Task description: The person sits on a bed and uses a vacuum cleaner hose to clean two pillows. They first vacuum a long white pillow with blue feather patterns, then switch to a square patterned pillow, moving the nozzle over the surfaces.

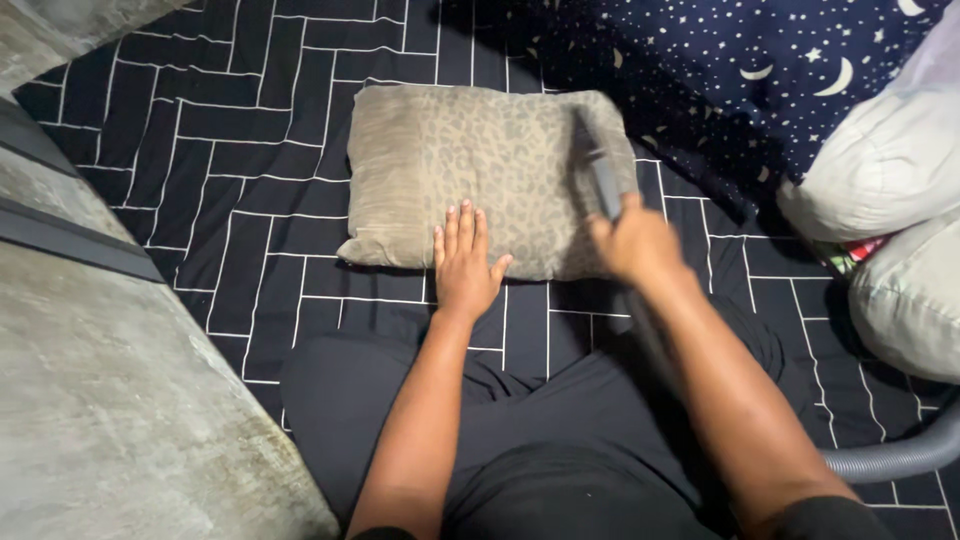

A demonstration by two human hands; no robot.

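Leopard-print tan square cushion (480, 170) lies flat on the black bedsheet with a white herringbone line pattern (230, 200), straight ahead of my crossed legs in black trousers (560, 440). From my remote seat I see my left hand (465, 265) spread flat, fingers together and pointing away from me, resting on the cushion's near edge; that grip is released and presses down rather than holding anything. My right hand (632, 243) sits at the cushion's near right corner, blurred, its grip clenched on a dark grey slim vacuum nozzle (603, 175) whose tip lies across the right part of the cushion. A grey ribbed hose (900, 455) curves in at the lower right edge, on the bed beside my right leg; I cannot tell whether it joins the nozzle.

Beyond the cushion, at the top right, lies a dark navy fabric printed with white stars and crescent moons (740, 70). Two pale grey plump pillows (890, 170) are stacked at the right edge, well apart from the cushion, with a bit of coloured fabric showing between them. A rough grey concrete-like surface (110, 400) borders the bed on the left.
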